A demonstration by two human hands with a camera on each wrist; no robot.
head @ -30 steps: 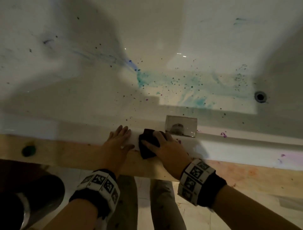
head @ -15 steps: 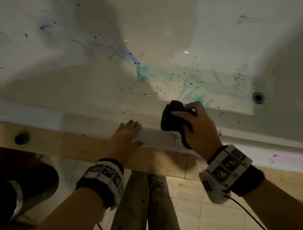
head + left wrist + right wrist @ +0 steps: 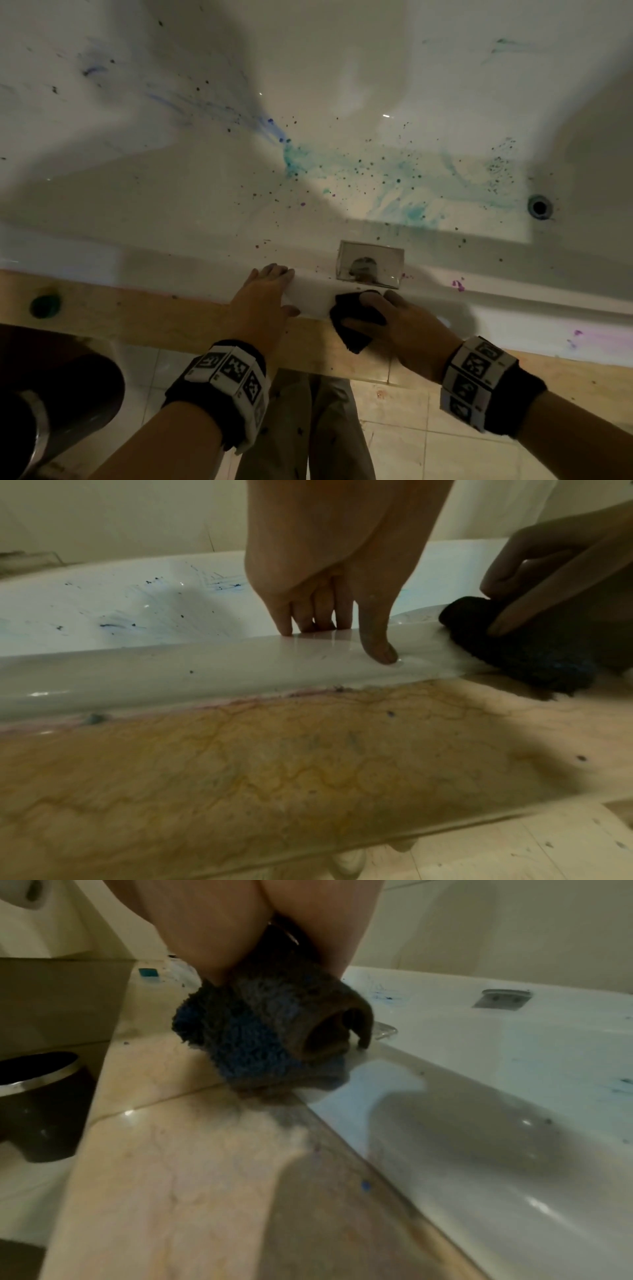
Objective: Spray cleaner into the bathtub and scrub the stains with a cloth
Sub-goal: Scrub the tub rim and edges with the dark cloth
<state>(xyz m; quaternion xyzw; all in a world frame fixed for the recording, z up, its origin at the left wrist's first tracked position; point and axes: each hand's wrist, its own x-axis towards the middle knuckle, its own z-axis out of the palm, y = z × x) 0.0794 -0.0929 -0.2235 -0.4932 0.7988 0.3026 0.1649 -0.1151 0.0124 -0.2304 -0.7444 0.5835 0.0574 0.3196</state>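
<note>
At the bottom of the head view, the tiled floor (image 3: 428,442) is showing between the 2 forearms, and a dark bin with a metal rim (image 3: 51,411) is standing at lower left; what it holds is not visible. Just above, the marble ledge (image 3: 154,318) is running across the frame.

In the lower centre, the right hand (image 3: 400,325) is clamping its fingers around a bunched dark blue cloth (image 3: 356,322) and pressing it on the near rim where ledge and tub meet. The left hand (image 3: 263,301), just beside it to the left, is lying flat with fingers straight on the rim, gripping nothing; in the left wrist view its fingertips (image 3: 380,650) are touching the glossy rim, which looks wet there.

Just above the cloth, a metal plate (image 3: 370,263) is sitting on the rim. Purple marks (image 3: 457,284) are still lying on the rim to the right.

Further up, the white bathtub (image 3: 171,205) is holding no standing water that I can see. Teal smears (image 3: 411,205) and dark specks are spreading across its floor in the centre, with the drain (image 3: 539,206) at right and blue streaks (image 3: 270,130) on the far wall.

No spray bottle is appearing in any view. Judging from this, scrubbing is only under way on the near rim, and nearly all of the basin staining is waiting to be done.
</note>
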